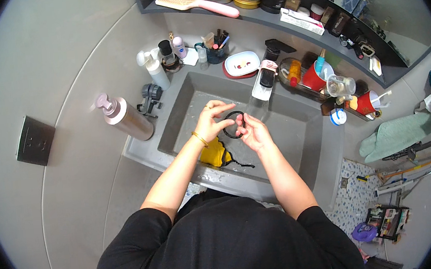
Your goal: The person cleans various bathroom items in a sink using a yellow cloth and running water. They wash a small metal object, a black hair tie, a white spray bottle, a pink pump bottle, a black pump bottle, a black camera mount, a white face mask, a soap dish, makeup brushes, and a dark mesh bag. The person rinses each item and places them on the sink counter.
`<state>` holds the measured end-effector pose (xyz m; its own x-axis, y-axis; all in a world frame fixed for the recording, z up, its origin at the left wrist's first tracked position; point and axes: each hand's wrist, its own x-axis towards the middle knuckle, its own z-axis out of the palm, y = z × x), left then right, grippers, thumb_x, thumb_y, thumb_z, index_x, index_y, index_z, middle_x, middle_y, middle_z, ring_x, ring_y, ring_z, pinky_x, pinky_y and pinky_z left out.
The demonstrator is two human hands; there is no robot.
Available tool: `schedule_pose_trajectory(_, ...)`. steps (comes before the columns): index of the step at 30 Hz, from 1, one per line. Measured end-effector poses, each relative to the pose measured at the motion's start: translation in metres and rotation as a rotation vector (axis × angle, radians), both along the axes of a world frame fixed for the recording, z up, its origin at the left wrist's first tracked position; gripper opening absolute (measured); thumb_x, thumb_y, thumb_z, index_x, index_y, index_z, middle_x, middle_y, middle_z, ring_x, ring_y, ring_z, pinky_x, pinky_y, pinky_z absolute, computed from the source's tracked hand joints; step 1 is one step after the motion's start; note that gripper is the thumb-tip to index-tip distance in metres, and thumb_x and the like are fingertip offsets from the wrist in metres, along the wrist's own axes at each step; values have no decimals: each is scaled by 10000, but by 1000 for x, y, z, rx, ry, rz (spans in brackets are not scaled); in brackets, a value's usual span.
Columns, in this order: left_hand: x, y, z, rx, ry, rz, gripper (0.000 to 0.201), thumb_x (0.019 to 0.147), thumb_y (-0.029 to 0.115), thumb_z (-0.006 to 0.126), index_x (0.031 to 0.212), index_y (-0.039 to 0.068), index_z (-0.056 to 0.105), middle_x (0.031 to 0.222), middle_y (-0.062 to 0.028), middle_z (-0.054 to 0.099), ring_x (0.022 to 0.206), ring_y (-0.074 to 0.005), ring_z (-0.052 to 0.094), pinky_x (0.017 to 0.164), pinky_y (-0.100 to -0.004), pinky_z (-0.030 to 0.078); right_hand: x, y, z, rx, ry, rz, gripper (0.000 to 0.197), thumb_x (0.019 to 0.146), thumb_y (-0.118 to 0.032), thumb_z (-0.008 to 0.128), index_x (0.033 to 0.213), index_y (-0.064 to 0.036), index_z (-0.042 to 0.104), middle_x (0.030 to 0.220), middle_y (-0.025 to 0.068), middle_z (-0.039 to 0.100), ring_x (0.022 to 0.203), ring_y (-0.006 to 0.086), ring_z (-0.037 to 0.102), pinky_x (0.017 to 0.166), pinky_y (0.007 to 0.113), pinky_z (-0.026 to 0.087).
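Head view: grey bathroom sink [298,126] set in a cluttered worktop [139,147], shelf [266,18] above. A black ring [234,124] is held over the basin, pinched by the left hand [209,122] and the right hand [253,132]. A yellow cloth [214,154] is seen in the basin just below the left wrist.

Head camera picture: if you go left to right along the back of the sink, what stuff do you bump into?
Metallic pump bottle → white spray bottle → dark cup of brushes → oval soap dish → tap → red cup → clear jar → second red cup.
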<state>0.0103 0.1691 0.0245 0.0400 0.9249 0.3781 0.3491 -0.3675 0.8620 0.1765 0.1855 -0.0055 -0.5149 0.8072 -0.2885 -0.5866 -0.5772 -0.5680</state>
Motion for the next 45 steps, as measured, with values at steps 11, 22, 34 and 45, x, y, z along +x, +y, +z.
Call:
schedule_pose_trajectory(11,24,23,-8,-182,-186,-47,133,715,106,647,768,-17,641,682,-63,597,611,-102,544,564,-221,433,30,-12,7,47,-178,-90,216,839,-184,517,954,-3,539,774,35,522,590,100,463,553,266,421)
schedule_pose_trajectory(22,60,56,-39,-484,-604,-104,108,776,89,601,770,-19,601,626,-3,545,530,-63,462,497,-191,375,65,-18,-4,276,-632,-420,148,802,-88,559,893,27,571,658,1,525,506,60,421,479,202,348)
schedule_pose_trajectory(34,50,118,-139,-623,-364,-180,318,702,39,622,1017,47,575,898,-67,632,707,-157,596,646,-298,468,80,-15,3,118,-393,-546,170,840,-119,512,943,15,525,674,17,494,571,102,469,528,216,399)
schedule_pose_trajectory(45,30,31,-93,-930,1239,-249,708,662,416,664,1215,68,394,1206,-164,445,1105,-323,433,901,-375,377,95,-34,-34,-64,-433,-505,169,845,-112,498,953,18,494,710,39,495,578,115,473,533,238,425)
